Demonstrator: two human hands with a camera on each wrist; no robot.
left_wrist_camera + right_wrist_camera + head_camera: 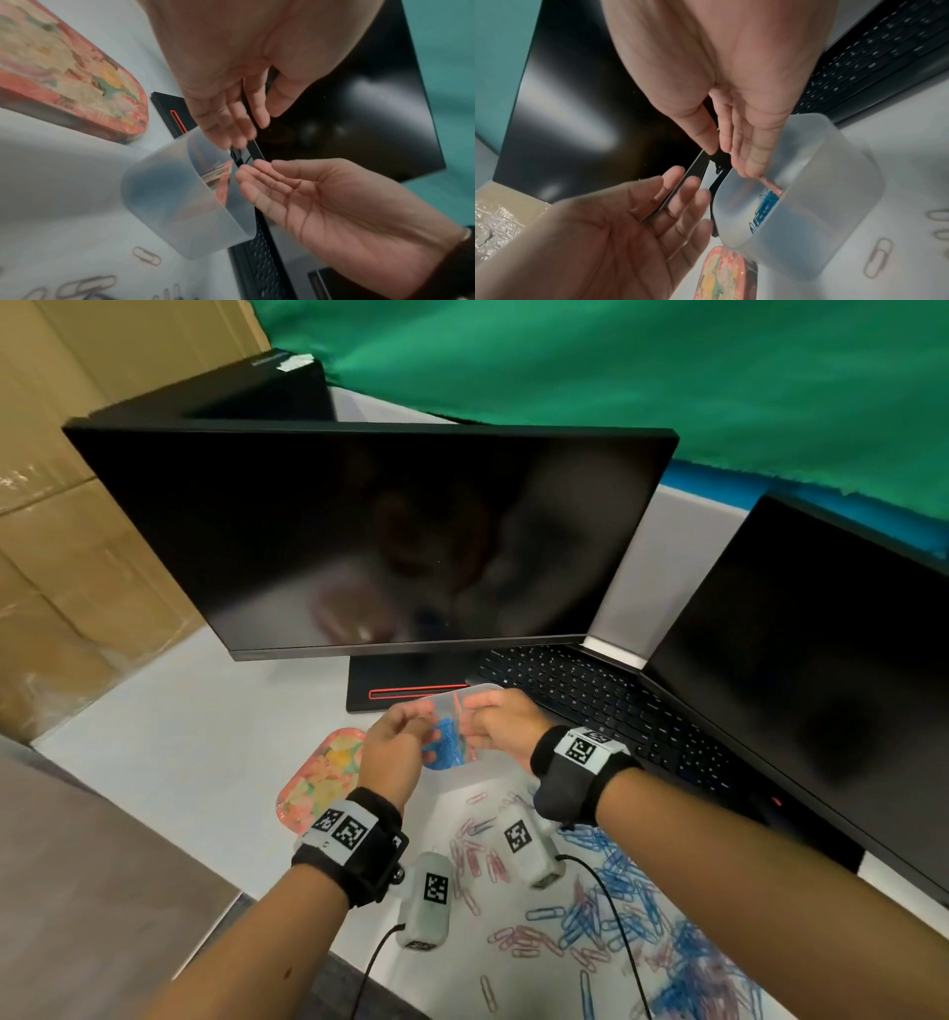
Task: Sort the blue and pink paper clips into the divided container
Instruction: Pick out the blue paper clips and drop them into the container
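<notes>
Up top in the head view: green cloth (616, 377) fills the upper right, cardboard boxes (61, 546) the left edge. White desk (179, 737) carries a dark monitor (369, 541) at centre, w/ a laptop (801, 660) lower right of it, keyboard showing. A floral tin (321, 775) lies left of centre. The divided container (457, 731), translucent plastic, sits mid-frame just below the monitor stand; blue clips (444, 742) heaped in its left part, pink ones (464, 711) to the right of them. Loose pink paper clips (518, 940) and blue paper clips (631, 901) lie scattered across the lower right desk. Left hand (395, 747) and right hand (500, 721) both hover over the container, fingers close together; can't tell from this view if either pinches a clip.

Left wrist view: left hand (231, 71) fills the top, fingers relaxed and pointing down toward the container's rim (205, 168), nothing seen between them. Right hand (321, 201) at lower right, palm up, fingers loosely extended, nothing in it. Container wall is frosted, rounded corners. Tin (66, 75) upper left.

Right wrist view: right hand (731, 81) at top, fingers straight, tips just at the container (834, 203) rim. Left hand (618, 233) lower left, spread, palm bare. Blue clips (765, 207) visible inside the container, pink beyond them.
</notes>
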